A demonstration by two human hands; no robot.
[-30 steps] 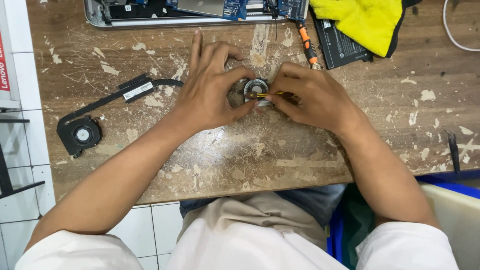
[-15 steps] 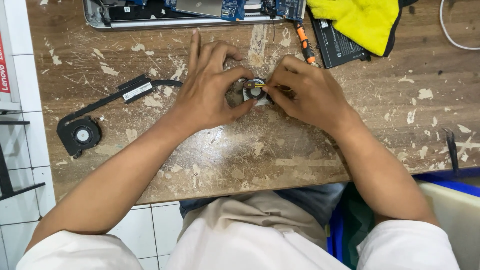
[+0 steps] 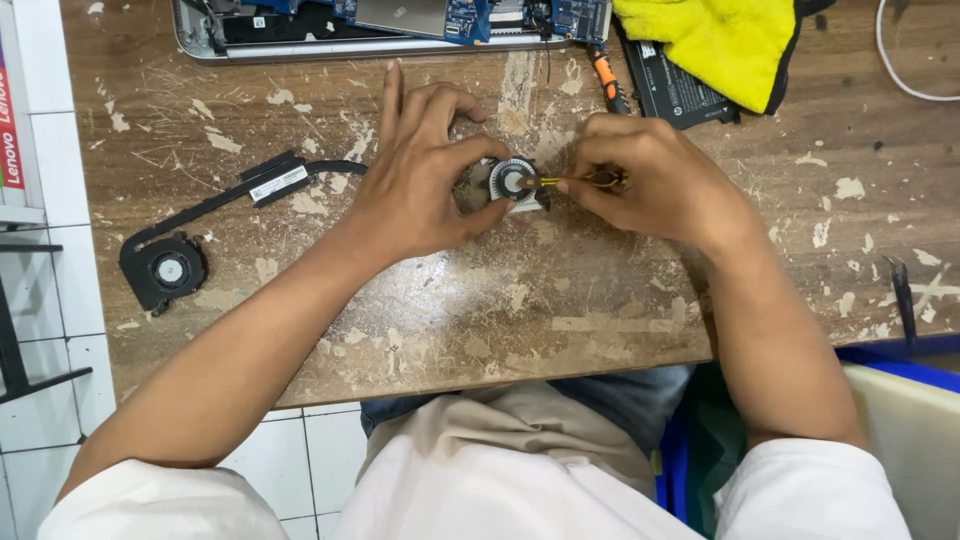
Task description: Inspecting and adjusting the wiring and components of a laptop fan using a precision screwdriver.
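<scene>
My left hand (image 3: 420,180) pinches the small round fan (image 3: 515,183) against the scarred wooden tabletop (image 3: 600,300), while my right hand (image 3: 650,185) grips a thin yellow-handled tool (image 3: 575,181) touching its hub.

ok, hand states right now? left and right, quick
Left hand: fingers closed around the small round fan, steadying it on the wooden table.
Right hand: pinching a thin yellow tool, tip at the fan's hub.
</scene>
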